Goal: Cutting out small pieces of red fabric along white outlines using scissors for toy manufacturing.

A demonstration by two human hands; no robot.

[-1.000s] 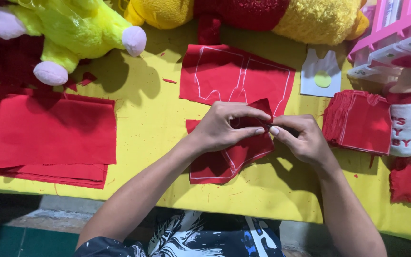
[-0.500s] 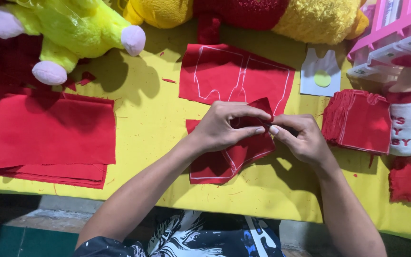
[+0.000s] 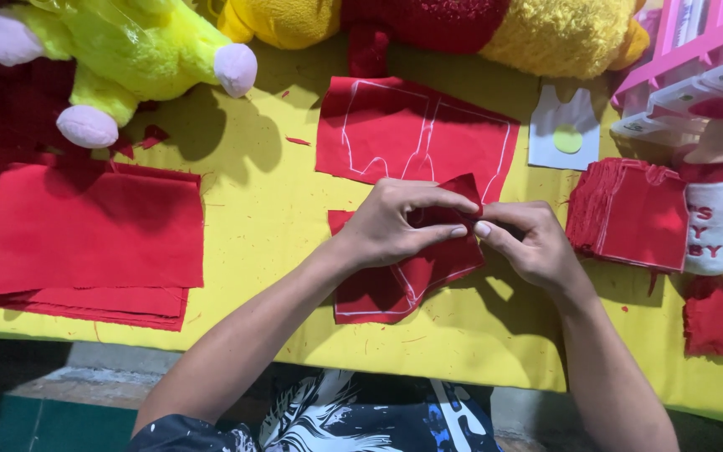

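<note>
At the middle of the yellow table (image 3: pixel 269 218) we see the two hands meeting over a small red fabric piece (image 3: pixel 395 285). The left hand (image 3: pixel 399 222) is closed on the upper edge of this piece, with the fingers curled and the thumb under them. The right hand (image 3: pixel 529 243) pinches the same edge from the other side, and its fingertips touch those of the left hand. The piece is lifted and folded at the top where the hands grip it, while its lower part lies flat on the table and shows white chalk lines.

Just behind the hands lies a larger red fabric sheet (image 3: pixel 412 130) with white drawn outlines, flat on the table. To the right of it we see a grey paper pattern (image 3: pixel 564 125) with a yellow round spot. Near the right hand stands a thick stack of cut red pieces (image 3: pixel 629 213), and beside it a plush bottle (image 3: pixel 717 209) in white and red. At the left side there is a pile of big red cloth (image 3: pixel 85 234). At the far edge lie a green-yellow plush toy (image 3: pixel 119 50) and a yellow and red plush toy (image 3: pixel 428 21). Pink shelves (image 3: pixel 696 59) are at the upper right corner
</note>
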